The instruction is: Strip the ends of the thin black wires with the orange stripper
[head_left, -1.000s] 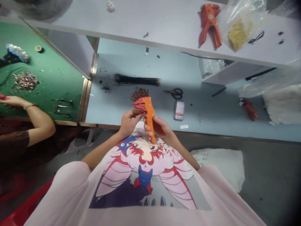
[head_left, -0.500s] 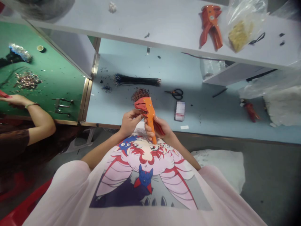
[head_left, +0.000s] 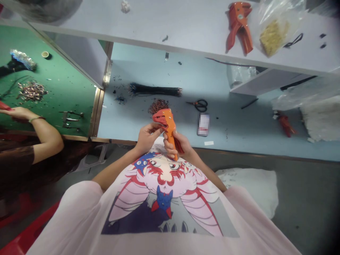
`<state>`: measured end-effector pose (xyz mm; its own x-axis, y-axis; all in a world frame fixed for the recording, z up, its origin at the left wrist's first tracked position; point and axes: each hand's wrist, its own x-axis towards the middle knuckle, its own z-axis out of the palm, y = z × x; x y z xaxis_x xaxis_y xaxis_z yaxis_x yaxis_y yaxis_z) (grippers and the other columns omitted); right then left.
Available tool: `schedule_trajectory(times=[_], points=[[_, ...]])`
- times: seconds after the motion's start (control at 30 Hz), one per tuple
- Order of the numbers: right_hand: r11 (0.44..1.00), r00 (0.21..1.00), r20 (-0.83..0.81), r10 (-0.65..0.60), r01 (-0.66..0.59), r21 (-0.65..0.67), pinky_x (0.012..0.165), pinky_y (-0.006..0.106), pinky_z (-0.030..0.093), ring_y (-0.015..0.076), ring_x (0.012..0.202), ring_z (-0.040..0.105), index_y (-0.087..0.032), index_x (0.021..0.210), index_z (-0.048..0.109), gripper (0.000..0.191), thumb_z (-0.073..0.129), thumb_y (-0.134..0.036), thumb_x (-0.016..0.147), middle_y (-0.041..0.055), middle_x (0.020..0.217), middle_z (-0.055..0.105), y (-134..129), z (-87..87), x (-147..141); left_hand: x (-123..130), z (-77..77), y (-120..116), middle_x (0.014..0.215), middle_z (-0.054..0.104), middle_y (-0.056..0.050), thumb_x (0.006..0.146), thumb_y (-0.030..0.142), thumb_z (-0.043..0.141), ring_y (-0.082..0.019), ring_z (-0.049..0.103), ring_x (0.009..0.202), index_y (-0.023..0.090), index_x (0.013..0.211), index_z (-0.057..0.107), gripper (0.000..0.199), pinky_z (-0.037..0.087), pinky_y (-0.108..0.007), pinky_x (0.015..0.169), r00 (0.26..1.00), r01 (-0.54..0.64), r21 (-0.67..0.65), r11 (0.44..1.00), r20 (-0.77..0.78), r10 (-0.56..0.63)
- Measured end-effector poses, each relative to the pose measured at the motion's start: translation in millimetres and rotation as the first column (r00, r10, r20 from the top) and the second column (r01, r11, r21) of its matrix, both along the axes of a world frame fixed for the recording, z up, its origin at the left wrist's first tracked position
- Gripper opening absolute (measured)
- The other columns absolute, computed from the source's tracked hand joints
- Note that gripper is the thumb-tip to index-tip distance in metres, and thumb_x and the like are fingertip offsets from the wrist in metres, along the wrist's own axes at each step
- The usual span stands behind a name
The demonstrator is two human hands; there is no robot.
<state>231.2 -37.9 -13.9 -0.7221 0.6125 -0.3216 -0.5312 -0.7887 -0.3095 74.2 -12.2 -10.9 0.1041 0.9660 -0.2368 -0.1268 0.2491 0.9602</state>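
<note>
My right hand [head_left: 181, 144] is wrapped round the handles of an orange and red wire stripper [head_left: 169, 122], held upright at the table's front edge with its jaws up and to the left. Fingers and thumb of my left hand [head_left: 148, 137] are pinched together right by the red jaws. Whatever they hold is too small to make out. Just beyond the tool lies a heap of small dark and coppery scraps [head_left: 158, 105]. Behind that, a bundle of black wires [head_left: 156, 90] with bared ends lies across the blue table [head_left: 127, 122].
Scissors [head_left: 199, 105] and a phone [head_left: 203, 124] lie to the right. A second wire stripper [head_left: 239, 28] and a bag of yellowish pieces [head_left: 273, 37] sit on the shelf [head_left: 186, 26]. At left, a co-worker's arm [head_left: 46, 134] rests by the green table [head_left: 57, 83].
My right hand has squeezed the wire stripper's handles closer together, and its jaws have shifted slightly. My left hand stays almost in place.
</note>
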Motion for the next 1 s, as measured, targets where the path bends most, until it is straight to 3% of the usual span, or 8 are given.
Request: schedule_trajectory(times=[0.17,0.3,0.4,0.57,0.73,0.83,0.93,1.0], points=[[0.998,0.998,-0.049,-0.027,0.024,-0.061,0.030,0.016,0.035,0.0049,0.027,0.025,-0.019,0.081,0.048,0.052,0.010,-0.051,0.098,-0.0080,0.048,0.040,4.9,-8.7,-2.9,-0.2,-6.9,4.0,0.082,0.070,-0.004,0.072,0.032,0.068,-0.013,0.062,0.074,0.015,0.081,0.068,0.020,0.048,-0.026,0.072,0.995,0.014,-0.013,1.000,-0.100,-0.015],[0.992,0.999,-0.015,-0.031,0.029,-0.119,0.042,0.028,0.050,0.0106,0.041,0.046,-0.018,0.090,0.051,0.057,0.008,-0.055,0.095,-0.0016,0.059,0.054,11.4,-13.2,-1.3,-2.4,-19.9,9.5,0.074,0.068,-0.002,0.069,0.033,0.069,-0.011,0.059,0.065,0.015,0.080,0.066,0.021,0.046,-0.024,0.066,0.993,0.009,-0.076,0.997,-0.113,-0.017],[0.980,0.989,-0.010,-0.151,0.148,-0.134,0.056,0.034,0.055,0.0152,0.060,0.058,-0.017,0.096,0.053,0.052,0.016,-0.054,0.095,0.0038,0.072,0.061,16.0,-15.3,1.3,-5.8,-34.6,12.1,0.071,0.068,-0.001,0.066,0.037,0.070,-0.010,0.056,0.059,0.015,0.082,0.065,0.027,0.043,-0.023,0.057,0.996,0.003,-0.170,0.985,-0.091,-0.019],[0.938,0.945,0.137,-0.297,0.315,-0.142,0.063,0.034,0.056,0.0180,0.071,0.063,-0.015,0.094,0.057,0.037,0.032,-0.043,0.093,0.0070,0.079,0.065,23.8,-39.6,12.7,-15.2,-76.0,18.3,0.080,0.070,-0.004,0.072,0.036,0.067,-0.010,0.059,0.065,0.015,0.092,0.063,0.030,0.043,-0.021,0.057,0.982,0.006,-0.324,0.946,-0.178,-0.068],[0.857,0.809,0.543,-0.227,0.431,-0.283,0.057,0.032,0.054,0.0176,0.058,0.062,-0.016,0.077,0.056,0.019,0.046,-0.030,0.086,0.0046,0.065,0.063,20.4,-86.7,30.9,-35.9,-135.6,18.8,0.085,0.066,-0.006,0.083,0.027,0.061,-0.011,0.060,0.071,0.011,0.096,0.061,0.022,0.049,-0.025,0.068,0.941,-0.053,-0.488,0.871,-0.317,-0.120],[0.826,0.787,0.585,-0.198,0.455,-0.333,0.060,0.034,0.054,0.0185,0.060,0.063,-0.016,0.074,0.054,0.021,0.043,-0.030,0.085,0.0059,0.066,0.063,11.5,-104.6,40.8,-52.6,-165.3,7.7,0.108,0.060,-0.008,0.089,0.034,0.054,-0.017,0.060,0.092,0.013,0.111,0.056,0.030,0.053,-0.036,0.080,0.917,-0.093,-0.584,0.806,-0.366,-0.160],[0.798,0.777,0.592,-0.212,0.488,-0.354,0.064,0.034,0.055,0.0183,0.064,0.063,-0.017,0.073,0.054,0.020,0.044,-0.031,0.084,0.0059,0.068,0.063,5.2,-111.3,46.9,-65.4,-182.6,1.6,0.116,0.057,-0.009,0.089,0.035,0.054,-0.019,0.058,0.100,0.015,0.117,0.053,0.035,0.052,-0.040,0.085,0.901,-0.124,-0.625,0.771,-0.396,-0.177],[0.798,0.771,0.599,-0.216,0.493,-0.346,0.064,0.033,0.054,0.0179,0.064,0.063,-0.018,0.074,0.054,0.018,0.046,-0.031,0.083,0.0050,0.068,0.063,5.1,-112.9,47.4,-72.6,-186.9,9.7,0.114,0.058,-0.009,0.089,0.035,0.054,-0.019,0.059,0.098,0.014,0.116,0.054,0.034,0.052,-0.040,0.083,0.888,-0.152,-0.609,0.778,-0.430,-0.162]])
